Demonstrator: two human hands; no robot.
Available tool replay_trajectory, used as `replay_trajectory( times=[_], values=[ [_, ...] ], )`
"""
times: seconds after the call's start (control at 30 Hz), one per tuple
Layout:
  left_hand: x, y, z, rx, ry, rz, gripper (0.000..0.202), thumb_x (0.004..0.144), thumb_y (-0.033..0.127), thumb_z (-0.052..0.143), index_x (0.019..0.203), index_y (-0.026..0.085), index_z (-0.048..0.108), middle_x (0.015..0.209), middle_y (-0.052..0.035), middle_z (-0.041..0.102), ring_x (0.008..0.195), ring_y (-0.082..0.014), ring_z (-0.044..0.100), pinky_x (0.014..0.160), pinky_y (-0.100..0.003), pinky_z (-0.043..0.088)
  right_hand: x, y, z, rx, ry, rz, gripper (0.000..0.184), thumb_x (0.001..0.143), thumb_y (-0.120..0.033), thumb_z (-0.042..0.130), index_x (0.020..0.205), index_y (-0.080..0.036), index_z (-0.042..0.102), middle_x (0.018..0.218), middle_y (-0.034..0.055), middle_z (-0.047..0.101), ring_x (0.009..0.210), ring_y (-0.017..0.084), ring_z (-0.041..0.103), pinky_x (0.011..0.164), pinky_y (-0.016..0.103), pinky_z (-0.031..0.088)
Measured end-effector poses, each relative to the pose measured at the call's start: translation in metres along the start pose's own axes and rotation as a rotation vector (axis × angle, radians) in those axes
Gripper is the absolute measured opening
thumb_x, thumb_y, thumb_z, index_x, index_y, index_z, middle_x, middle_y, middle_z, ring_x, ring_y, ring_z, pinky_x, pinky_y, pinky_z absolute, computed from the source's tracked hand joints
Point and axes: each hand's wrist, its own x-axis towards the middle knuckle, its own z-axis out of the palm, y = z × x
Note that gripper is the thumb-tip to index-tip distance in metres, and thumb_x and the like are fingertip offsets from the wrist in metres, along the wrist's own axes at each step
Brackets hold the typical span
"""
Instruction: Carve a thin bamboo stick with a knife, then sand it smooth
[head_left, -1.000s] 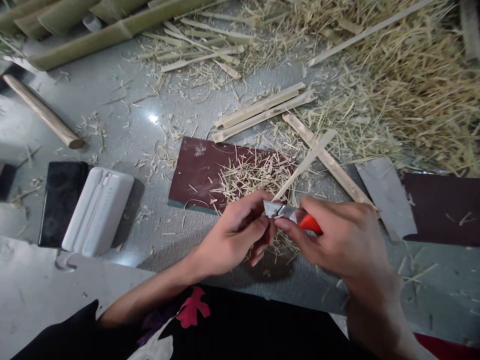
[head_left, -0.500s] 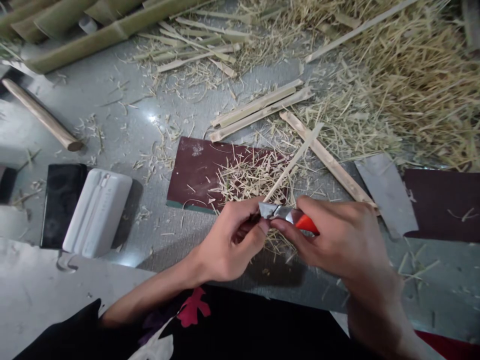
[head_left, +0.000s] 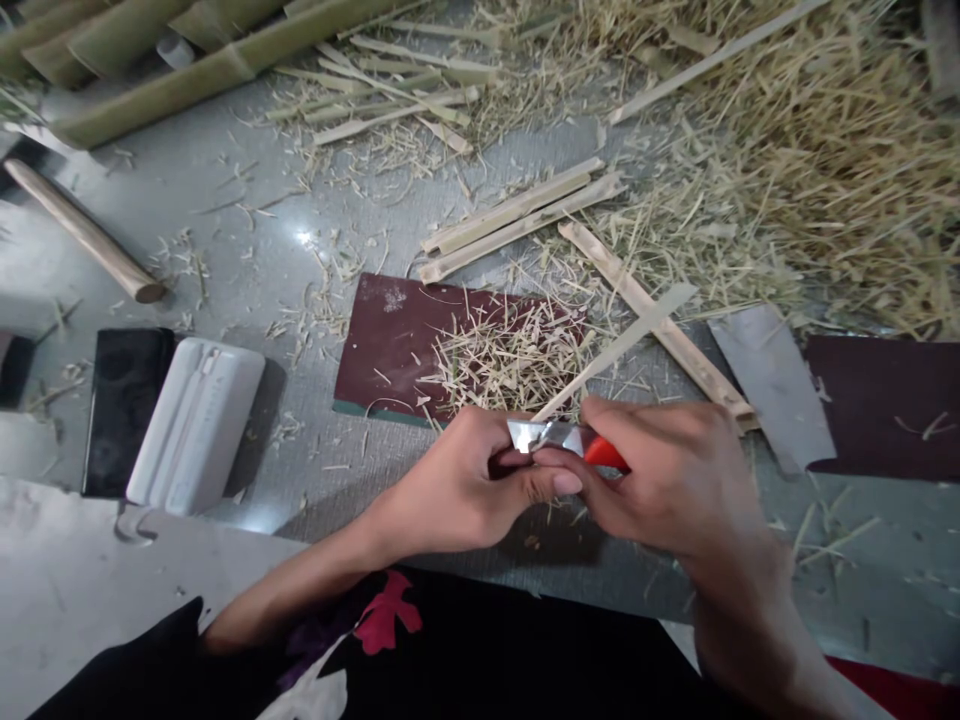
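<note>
My right hand [head_left: 667, 475] is closed round a utility knife [head_left: 604, 453] with an orange-red handle. Its metal blade crosses the near end of a thin bamboo strip [head_left: 626, 345], which slants up and away to the right. My left hand [head_left: 465, 485] pinches that strip near the blade, its thumb lying under the knife by the right fingers; the gripped end is hidden. Just beyond both hands, a dark red board [head_left: 382, 340] lies under a heap of fine shavings [head_left: 517, 350].
Split bamboo pieces [head_left: 517, 220] and another strip [head_left: 652, 310] lie beyond the board. A cleaver [head_left: 772, 390] is at right, bamboo poles [head_left: 157, 105] at upper left. A white power bank [head_left: 196, 425], black phone [head_left: 127, 410] and wooden stick [head_left: 86, 230] sit left.
The bamboo strip has swung rightward and lies lower. The knife has shifted slightly left and down, and my left thumb has stretched right beneath it.
</note>
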Motion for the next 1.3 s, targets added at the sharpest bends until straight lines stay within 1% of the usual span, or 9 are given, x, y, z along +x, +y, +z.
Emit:
replay_trajectory(
  times=[0.2,0.3,0.5,0.7,0.8,0.9,1.07,1.17,1.3],
  values=[
    [0.001,0.003,0.0,-0.025,0.021,-0.101,0.025,0.078,0.029,0.068,0.062,0.012,0.06,0.049,0.0077,0.032,0.046,-0.0045,0.022,0.039,-0.018,0.018,-0.002,-0.002,0.002,-0.075,0.07,0.036,0.041,0.083,-0.05,0.051,0.057,-0.019,0.043,0.043,-0.0058,0.04,0.038,0.007,0.033,0.044,0.024,0.018],
    [0.001,0.004,0.001,-0.072,0.056,-0.111,0.03,0.074,0.031,0.072,0.057,0.012,0.056,0.049,0.0087,0.027,0.046,-0.0041,0.018,0.039,-0.018,0.018,-0.002,-0.004,0.003,-0.119,0.11,0.039,0.043,0.082,-0.051,0.052,0.055,-0.019,0.041,0.042,-0.0061,0.037,0.037,0.007,0.032,0.043,0.023,0.017],
    [0.002,0.001,0.001,-0.138,0.068,-0.087,0.028,0.073,0.021,0.073,0.057,0.013,0.052,0.05,0.0095,0.026,0.046,-0.0032,0.018,0.038,-0.016,0.018,-0.001,-0.004,0.004,-0.176,0.141,0.053,0.045,0.08,-0.053,0.054,0.054,-0.019,0.04,0.041,-0.0062,0.034,0.038,0.007,0.028,0.043,0.024,0.017],
    [0.002,-0.001,0.004,-0.182,0.096,-0.047,0.037,0.075,0.018,0.071,0.053,0.013,0.042,0.049,0.0096,0.028,0.045,-0.0021,0.019,0.039,-0.015,0.019,0.001,-0.008,0.004,-0.242,0.169,0.036,0.045,0.081,-0.052,0.055,0.053,-0.02,0.04,0.041,-0.0056,0.036,0.038,0.008,0.03,0.043,0.025,0.018],
    [0.0,-0.007,0.009,-0.167,0.196,-0.058,0.047,0.073,0.021,0.073,0.052,0.016,0.032,0.049,0.0095,0.025,0.044,-0.0023,0.019,0.038,-0.017,0.015,0.0,-0.006,0.004,-0.258,0.17,0.06,0.042,0.082,-0.049,0.056,0.054,-0.02,0.043,0.042,-0.0053,0.041,0.037,0.008,0.033,0.042,0.025,0.019],
    [-0.001,-0.012,0.016,-0.185,0.269,-0.095,0.058,0.073,0.025,0.073,0.052,0.018,0.019,0.048,0.0097,0.017,0.043,-0.0021,0.016,0.037,-0.018,0.012,-0.002,-0.003,0.001,-0.26,0.197,0.125,0.038,0.082,-0.044,0.058,0.057,-0.019,0.045,0.045,-0.0039,0.048,0.039,0.008,0.037,0.043,0.025,0.022],
    [-0.001,-0.011,0.016,-0.293,0.179,-0.107,0.057,0.076,0.034,0.069,0.055,0.019,0.019,0.05,0.0098,0.017,0.042,-0.0021,0.018,0.037,-0.016,0.016,0.0,-0.003,-0.004,-0.115,0.229,0.128,0.037,0.085,-0.042,0.055,0.058,-0.019,0.042,0.045,-0.0047,0.043,0.041,0.006,0.036,0.044,0.022,0.026],
    [-0.002,-0.009,0.012,-0.487,0.056,-0.122,0.039,0.085,0.044,0.056,0.066,0.02,0.032,0.054,0.0096,0.023,0.041,-0.0027,0.02,0.035,-0.014,0.019,0.001,-0.003,-0.004,-0.038,0.241,0.128,0.039,0.086,-0.043,0.052,0.058,-0.02,0.038,0.043,-0.0061,0.034,0.04,0.006,0.029,0.043,0.022,0.023],
    [-0.004,-0.009,0.009,-0.585,-0.015,-0.103,0.02,0.094,0.036,0.039,0.08,0.021,0.039,0.055,0.0099,0.022,0.04,-0.0049,0.017,0.033,-0.014,0.02,0.0,0.0,-0.004,0.001,0.261,0.159,0.042,0.087,-0.047,0.05,0.058,-0.02,0.036,0.043,-0.0072,0.027,0.04,0.006,0.023,0.041,0.022,0.021]
  ],
)
